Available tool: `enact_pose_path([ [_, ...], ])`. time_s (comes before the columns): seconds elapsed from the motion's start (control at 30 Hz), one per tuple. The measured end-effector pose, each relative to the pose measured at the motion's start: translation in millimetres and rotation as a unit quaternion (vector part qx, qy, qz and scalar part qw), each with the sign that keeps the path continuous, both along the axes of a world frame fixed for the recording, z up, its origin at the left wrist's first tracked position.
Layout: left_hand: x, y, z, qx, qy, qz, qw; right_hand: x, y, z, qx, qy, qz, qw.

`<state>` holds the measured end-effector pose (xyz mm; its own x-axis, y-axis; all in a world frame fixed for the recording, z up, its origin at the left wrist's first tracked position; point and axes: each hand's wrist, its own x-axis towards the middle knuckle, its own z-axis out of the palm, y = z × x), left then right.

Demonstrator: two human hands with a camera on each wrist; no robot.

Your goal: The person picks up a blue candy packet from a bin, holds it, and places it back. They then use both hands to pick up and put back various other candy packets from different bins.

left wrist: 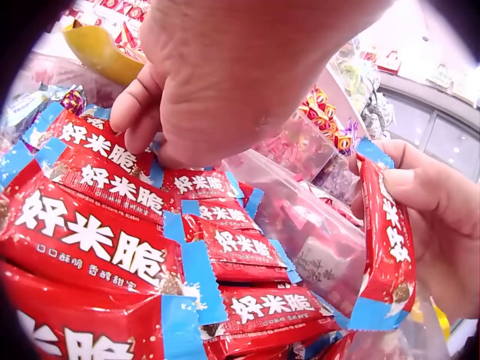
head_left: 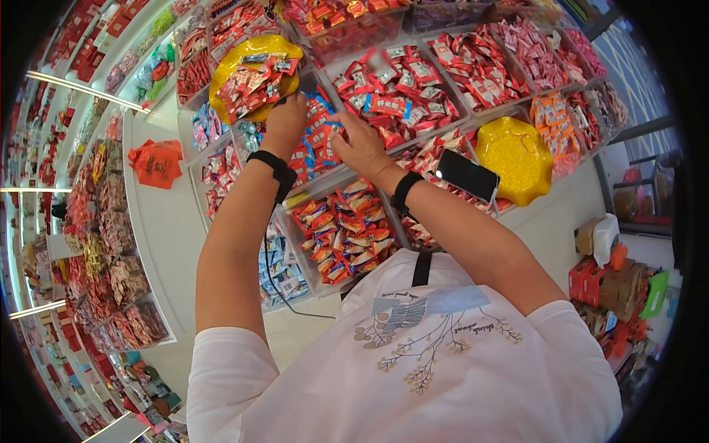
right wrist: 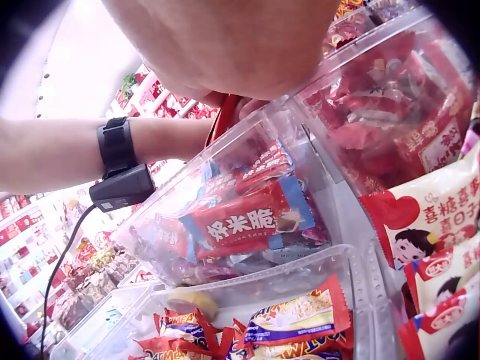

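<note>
In the left wrist view, red packets with blue ends [left wrist: 97, 232] fill a clear bin. Bent fingers of the left hand [left wrist: 202, 90] reach down among them; the thumb tip is partly hidden, and whether it pinches one cannot be told. At the right, the right hand [left wrist: 442, 210] pinches one such packet [left wrist: 388, 240] between thumb and fingers, held upright above the bin. The head view has the left hand [head_left: 286, 127] below a yellow dish [head_left: 216, 83] of red packets, and the right hand [head_left: 360, 146] beside it.
A second yellow dish [head_left: 515, 161] and a black phone [head_left: 467, 175] lie on the right-hand bins. Bins of orange-red packets [head_left: 346, 235] stand nearer the body. A red bag [head_left: 155, 163] lies on the white counter at left. A black cable [head_left: 277, 284] hangs by the left forearm.
</note>
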<state>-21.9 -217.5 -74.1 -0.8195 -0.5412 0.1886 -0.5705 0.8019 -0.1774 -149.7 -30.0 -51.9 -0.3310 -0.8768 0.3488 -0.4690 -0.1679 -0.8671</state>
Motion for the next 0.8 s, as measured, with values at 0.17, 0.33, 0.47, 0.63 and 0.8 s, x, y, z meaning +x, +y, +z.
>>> enact_pose_path([
  [0.17, -1.1, 0.3, -1.1, -0.002, -0.001, 0.012, 1.000, -0.3, -1.4, -0.4, 0.000, 0.002, -0.001, 1.000],
  [0.33, -2.0, 2.7, 0.9, 0.003, -0.001, 0.024, 1.000, -0.3, -0.5, 0.8, -0.001, -0.004, 0.001, 1.000],
  [0.47, 2.6, 0.0, -3.5, -0.006, 0.003, 0.013, 1.000, -0.1, 1.1, 4.9, 0.011, -0.007, 0.000, 1.000],
  [0.63, 9.1, 10.4, 3.2, -0.002, 0.028, -0.001, 1.000, -0.7, -0.6, -0.2, -0.013, -0.005, -0.001, 1.000],
  [0.8, 16.4, 17.5, 12.9, 0.068, 0.044, -0.002, 0.997, -0.2, -1.5, -1.7, -0.012, 0.004, 0.002, 1.000],
])
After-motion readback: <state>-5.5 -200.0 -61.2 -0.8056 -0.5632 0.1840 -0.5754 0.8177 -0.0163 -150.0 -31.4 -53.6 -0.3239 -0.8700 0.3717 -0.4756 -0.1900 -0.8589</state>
